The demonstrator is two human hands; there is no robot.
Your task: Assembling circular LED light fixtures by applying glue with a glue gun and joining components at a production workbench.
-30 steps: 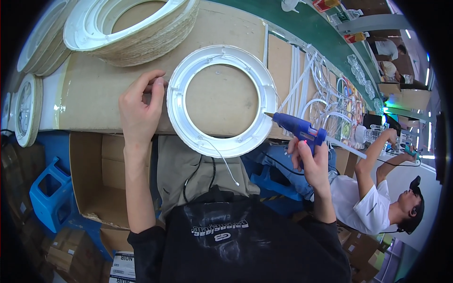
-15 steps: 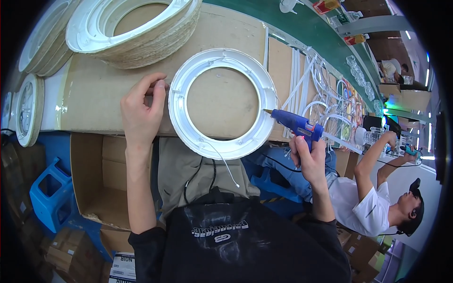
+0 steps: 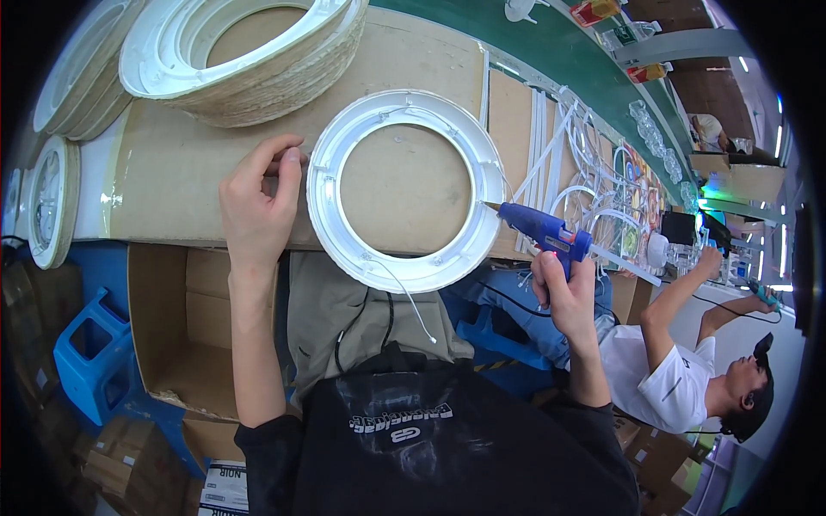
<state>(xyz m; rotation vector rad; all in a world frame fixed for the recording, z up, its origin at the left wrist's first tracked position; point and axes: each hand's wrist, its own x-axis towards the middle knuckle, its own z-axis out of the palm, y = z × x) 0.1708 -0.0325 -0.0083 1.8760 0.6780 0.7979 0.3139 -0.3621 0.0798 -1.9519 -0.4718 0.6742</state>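
Observation:
A white ring-shaped lamp frame point(image 3: 323, 202) lies at the table's near edge, partly jutting out toward my lap. A thin white wire with a small plug end point(image 3: 419, 320) hangs from its near side. My right hand point(image 3: 565, 288) is closed around a blue hot glue gun point(image 3: 538, 225). The gun's nozzle points left, over the ring's right inner edge; whether it touches cannot be made out. Left of the ring, my left hand point(image 3: 258, 193) is loosely bent, thumb and index finger close but apart, with nothing visible in it.
Stacked rings with rough beige sides point(image 3: 275, 90) stand at the far left. White strips and wires point(image 3: 581, 163) lie to the right. Below the table edge are an open cardboard box point(image 3: 185, 322) and a blue stool point(image 3: 93, 353). A co-worker point(image 3: 658, 370) sits at the right.
The glue gun has shifted very slightly to the right and nearer me. My left hand and the ring stay in place. At the right, the co-worker's arms have moved.

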